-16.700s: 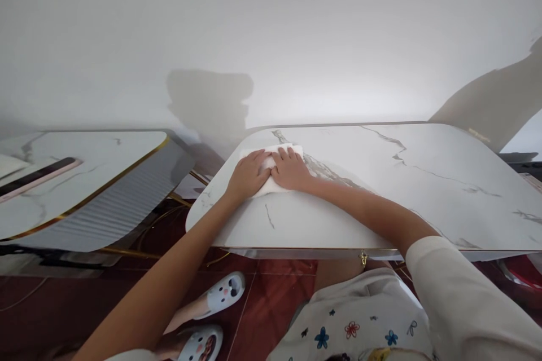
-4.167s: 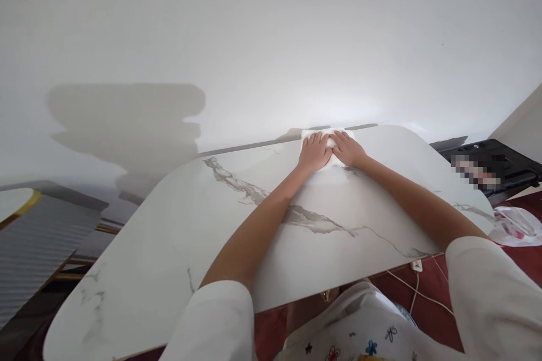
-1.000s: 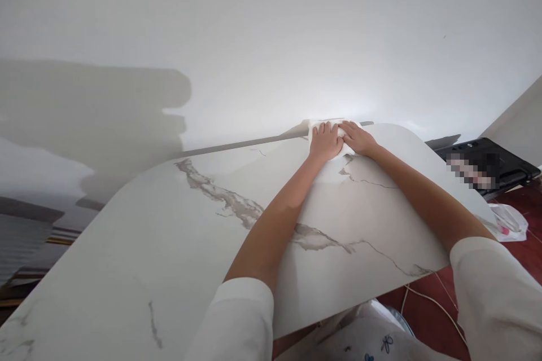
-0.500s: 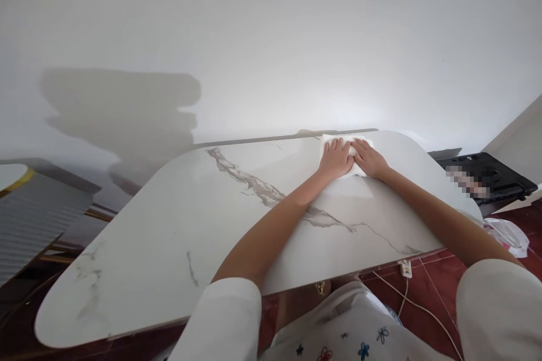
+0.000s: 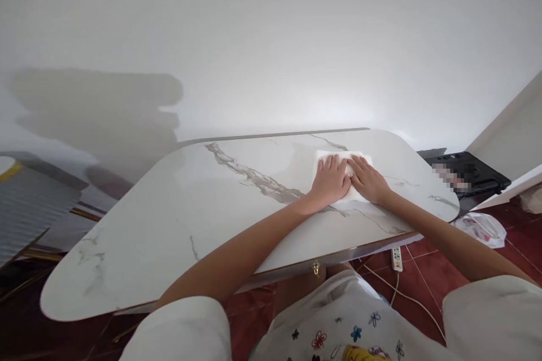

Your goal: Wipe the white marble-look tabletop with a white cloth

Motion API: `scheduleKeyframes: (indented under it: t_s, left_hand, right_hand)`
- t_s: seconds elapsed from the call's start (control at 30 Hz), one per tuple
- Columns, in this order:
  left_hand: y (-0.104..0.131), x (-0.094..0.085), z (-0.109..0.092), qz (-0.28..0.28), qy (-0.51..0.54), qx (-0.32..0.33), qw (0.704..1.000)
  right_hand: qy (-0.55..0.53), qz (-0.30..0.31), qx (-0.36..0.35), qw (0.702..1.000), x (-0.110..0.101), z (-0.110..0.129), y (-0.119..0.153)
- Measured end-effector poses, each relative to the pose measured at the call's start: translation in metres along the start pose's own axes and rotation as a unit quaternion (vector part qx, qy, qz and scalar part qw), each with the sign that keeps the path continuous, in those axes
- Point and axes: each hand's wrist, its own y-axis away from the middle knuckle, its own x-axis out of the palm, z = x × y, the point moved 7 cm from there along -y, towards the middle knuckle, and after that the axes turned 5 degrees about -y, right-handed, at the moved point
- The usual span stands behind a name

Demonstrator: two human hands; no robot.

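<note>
A white cloth (image 5: 352,194) lies folded on the marble-patterned white tabletop (image 5: 148,237), right of its middle. My left hand (image 5: 331,177) presses flat on the cloth's left part with its fingers stretched forward. On the right part rests my right hand (image 5: 369,179), palm down, fingers extended toward the other hand. The two thumbs come close together at the middle of the cloth. Both palms hide much of the cloth, whose far edge shows beyond the fingertips.
A white wall (image 5: 271,39) stands behind the table. Right of it are a black case (image 5: 486,175) with a blurred patch and a plastic bag (image 5: 483,228). A power strip (image 5: 397,259) with a cord lies on the red tiled floor. A ribbed grey piece of furniture (image 5: 34,208) is at left.
Both hands have drawn the cloth back from the table's far edge toward me. The view has shifted a little, showing more floor at the right.
</note>
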Motion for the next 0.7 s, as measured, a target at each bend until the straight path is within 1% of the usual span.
scheduleKeyframes:
  t_s: [0.17, 0.27, 0.37, 0.53, 0.7]
  left_hand:
    - [0.032, -0.009, -0.019, 0.023, 0.001, 0.001, 1.000]
    - [0.051, -0.013, -0.030, 0.022, -0.002, -0.003, 1.000]
    - [0.066, -0.017, -0.038, 0.017, 0.004, -0.011, 1.000]
    - [0.075, -0.019, -0.047, 0.004, 0.026, -0.025, 0.999]
    - [0.072, -0.019, -0.066, -0.010, 0.043, -0.006, 0.999]
  right_hand:
    - [0.005, 0.007, 0.000, 1.000, -0.010, 0.023, 0.038]
    - [-0.002, 0.000, -0.011, 1.000, -0.013, 0.032, 0.060]
    - [-0.011, -0.004, -0.025, 1.000, -0.014, 0.039, 0.076]
    - [-0.025, 0.005, -0.023, 0.999, -0.018, 0.038, 0.087]
    - [-0.030, 0.003, -0.015, 0.999, -0.027, 0.026, 0.102]
